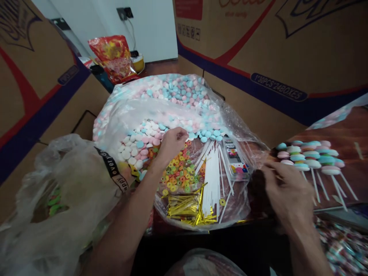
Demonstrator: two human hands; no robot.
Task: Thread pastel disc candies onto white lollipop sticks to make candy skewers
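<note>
My left hand (171, 145) reaches into a big clear plastic bag (178, 103) of pink, white and blue round candies (149, 138). Its fingers are pinched together at the candies; what they hold is hidden. Just below it lies a heap of small coloured ring candies (179, 172). My right hand (287, 193) is blurred, curled at the right, with a thin white stick at its fingertips. Beside it lie finished lollipops (307, 157) of stacked candies on sticks. White sticks (212, 176) and gold twist ties (186, 207) lie in front.
Large brown cardboard boxes (258, 46) stand close at left, back and right. A crumpled clear bag (63, 199) lies at front left. A red snack bag (113, 57) stands at the back. Wrapped sweets (342, 245) fill the lower right corner.
</note>
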